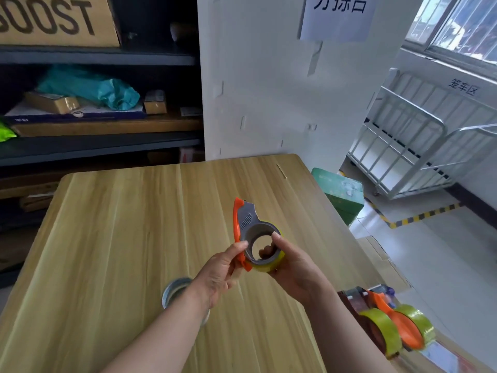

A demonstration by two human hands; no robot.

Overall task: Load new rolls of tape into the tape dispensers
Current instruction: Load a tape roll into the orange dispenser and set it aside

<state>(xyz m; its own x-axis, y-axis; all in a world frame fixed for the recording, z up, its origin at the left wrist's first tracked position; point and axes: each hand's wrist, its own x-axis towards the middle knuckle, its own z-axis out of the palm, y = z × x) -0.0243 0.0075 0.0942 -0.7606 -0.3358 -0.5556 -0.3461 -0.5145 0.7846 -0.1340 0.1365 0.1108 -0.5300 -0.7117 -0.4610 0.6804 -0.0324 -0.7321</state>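
The orange-and-grey tape dispenser [246, 223] is pinched by the left hand [217, 274]. Its yellow-green tape roll [266, 267] is gripped by the right hand [294, 267].

Beyond your wooden table [121, 224] stood a dark shelf [107, 59] with a cardboard box [53, 22] and a teal bag [107, 90]. Right of the table you had a green box [341, 192] on the floor and a wire cart [403, 146].

Grey ring [174, 288] half behind the left forearm [161, 332]; cardboard box [53, 20] and paper sign [338, 17] partly beyond the top edge.
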